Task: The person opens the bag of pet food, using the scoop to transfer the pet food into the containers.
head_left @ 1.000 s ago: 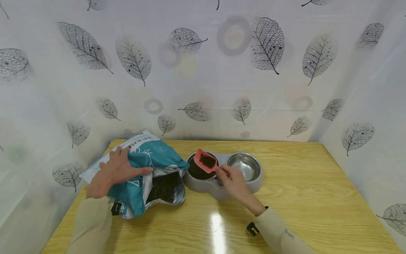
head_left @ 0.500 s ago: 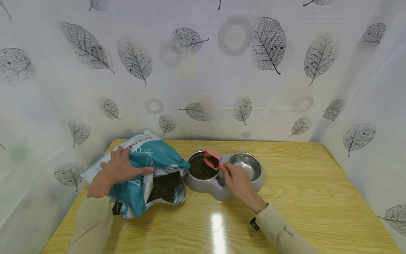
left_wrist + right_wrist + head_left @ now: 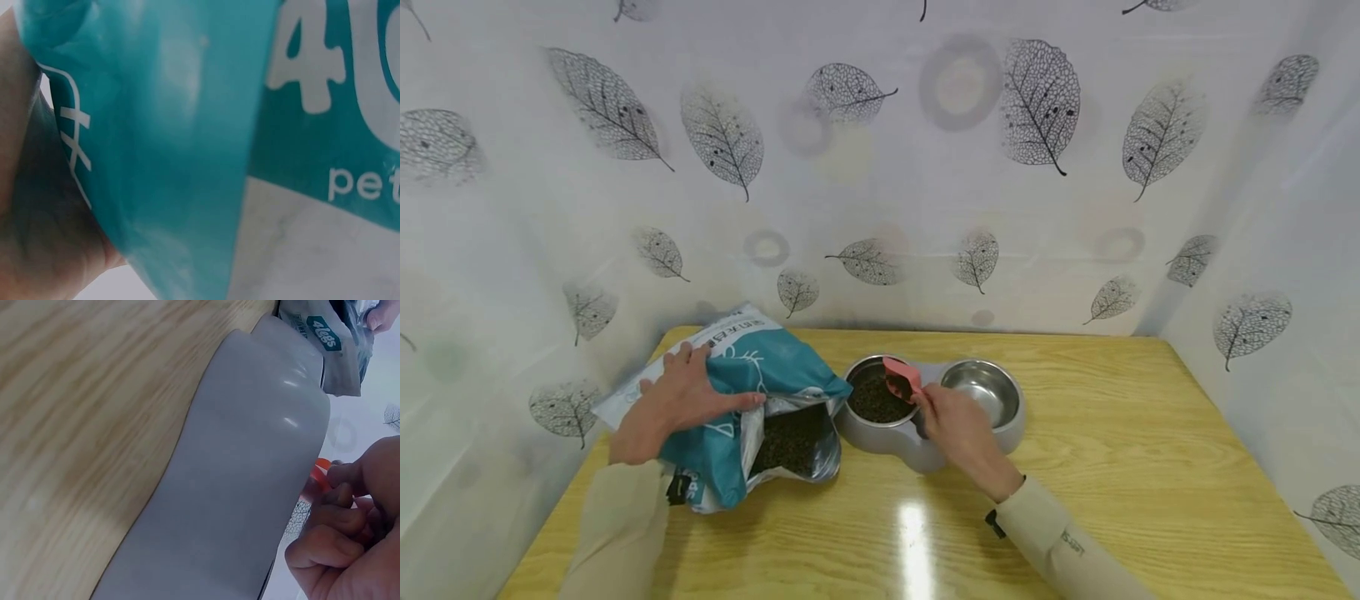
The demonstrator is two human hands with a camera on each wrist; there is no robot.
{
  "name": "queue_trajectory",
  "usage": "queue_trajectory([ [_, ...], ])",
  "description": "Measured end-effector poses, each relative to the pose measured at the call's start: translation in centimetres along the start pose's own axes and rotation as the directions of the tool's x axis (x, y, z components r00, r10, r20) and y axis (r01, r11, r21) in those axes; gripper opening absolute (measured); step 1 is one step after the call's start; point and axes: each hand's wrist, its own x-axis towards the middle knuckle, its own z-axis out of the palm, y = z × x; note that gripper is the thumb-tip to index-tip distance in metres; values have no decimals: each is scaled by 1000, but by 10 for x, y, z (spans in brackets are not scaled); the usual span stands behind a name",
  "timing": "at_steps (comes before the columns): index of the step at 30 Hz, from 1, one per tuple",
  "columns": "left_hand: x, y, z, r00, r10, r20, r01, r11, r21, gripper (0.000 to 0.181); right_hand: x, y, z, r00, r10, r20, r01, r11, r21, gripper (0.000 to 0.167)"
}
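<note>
Head view shows, from the left, the left hand (image 3: 681, 404) with fingers spread across a teal-and-white bag (image 3: 786, 362) lying on the table (image 3: 1120, 433), its open mouth showing dark pellets (image 3: 786, 442). Next comes a grey stand (image 3: 917, 457), where the left bowl (image 3: 867, 361) holds similar pellets. Above these, a red scoop (image 3: 902, 375) tilts, its handle pinched by the right hand (image 3: 958, 429), which partly covers the steel right bowl (image 3: 983, 387).
</note>
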Motion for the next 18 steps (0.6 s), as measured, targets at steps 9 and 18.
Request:
queue_trajectory([
  [9, 1, 0, 0, 1000, -1, 1, 1, 1000, -3, 137, 3, -5, 6, 995, -96, 5, 96, 992, -84, 36],
  [18, 0, -1, 1, 1000, -1, 2, 1, 1000, -14, 137, 1, -6, 6, 996, -85, -2, 84, 988, -127, 35],
])
